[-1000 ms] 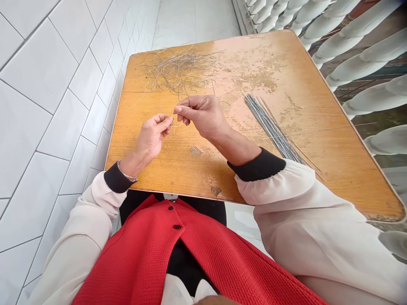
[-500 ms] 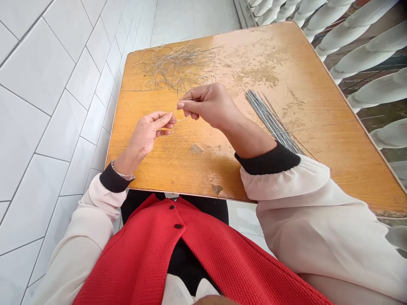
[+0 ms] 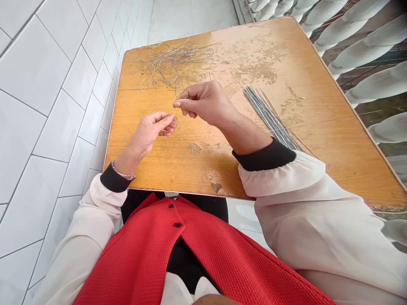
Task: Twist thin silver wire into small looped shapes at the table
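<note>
Left hand (image 3: 149, 134) and right hand (image 3: 203, 101) each pinched shut on 1 thin wire piece (image 3: 175, 115) above the table's (image 3: 178, 169) left half, wire running from left pinch toward the far edge into right pinch.

Blind spots: fine wire, bundle end, table corner.
I can barely resolve the thin wire (image 3: 177, 123) pinched between left hand (image 3: 151, 131) and right hand (image 3: 203, 101). Its shape is too fine to tell, and the fingertips cover both grip points. The bundle of straight wires (image 3: 267, 114) runs under the right sleeve (image 3: 286, 178), near end hidden. Tangle of bent wire (image 3: 174, 63): strands too fine to count. The table (image 3: 318, 106) loses its near-right corner to the frame edge.
</note>
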Demonstrator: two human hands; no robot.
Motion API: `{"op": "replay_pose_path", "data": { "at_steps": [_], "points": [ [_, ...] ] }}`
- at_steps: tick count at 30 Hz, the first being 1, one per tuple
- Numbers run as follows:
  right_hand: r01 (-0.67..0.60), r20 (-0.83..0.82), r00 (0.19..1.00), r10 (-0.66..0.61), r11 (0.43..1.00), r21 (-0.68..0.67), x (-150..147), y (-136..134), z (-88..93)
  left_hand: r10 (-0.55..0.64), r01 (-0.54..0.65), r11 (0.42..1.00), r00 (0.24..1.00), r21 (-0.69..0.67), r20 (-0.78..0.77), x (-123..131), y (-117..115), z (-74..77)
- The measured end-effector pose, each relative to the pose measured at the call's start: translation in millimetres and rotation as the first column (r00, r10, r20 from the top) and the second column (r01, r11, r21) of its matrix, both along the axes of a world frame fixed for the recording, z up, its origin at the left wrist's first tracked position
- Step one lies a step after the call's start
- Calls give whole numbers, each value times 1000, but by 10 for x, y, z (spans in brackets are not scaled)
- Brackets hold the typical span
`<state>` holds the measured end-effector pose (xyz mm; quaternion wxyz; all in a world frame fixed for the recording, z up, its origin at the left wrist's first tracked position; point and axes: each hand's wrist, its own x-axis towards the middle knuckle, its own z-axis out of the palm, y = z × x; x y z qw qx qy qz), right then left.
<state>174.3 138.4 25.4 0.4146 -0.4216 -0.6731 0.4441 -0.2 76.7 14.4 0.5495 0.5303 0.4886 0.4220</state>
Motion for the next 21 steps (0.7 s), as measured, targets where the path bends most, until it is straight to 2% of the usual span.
{"op": "replay_pose_path", "data": {
  "at_steps": [5,10,16,21],
  "points": [
    [1,66,998,-3,1000,24,30,35,-25,-78,79,997,996,20,-41,-45,12,-30],
    [-41,57,998,41,999,-14,7,36,-50,-64,73,994,992,82,-104,-21,34,-56],
    [-7,-138,990,-11,992,-127,-5,-43,-13,118,-108,986,990,125,-76,-25,46,-66],
    [-46,-78,997,29,974,-221,-38,-79,-49,249,-250,961,968,121,26,-27,88,-103]
  ]
}}
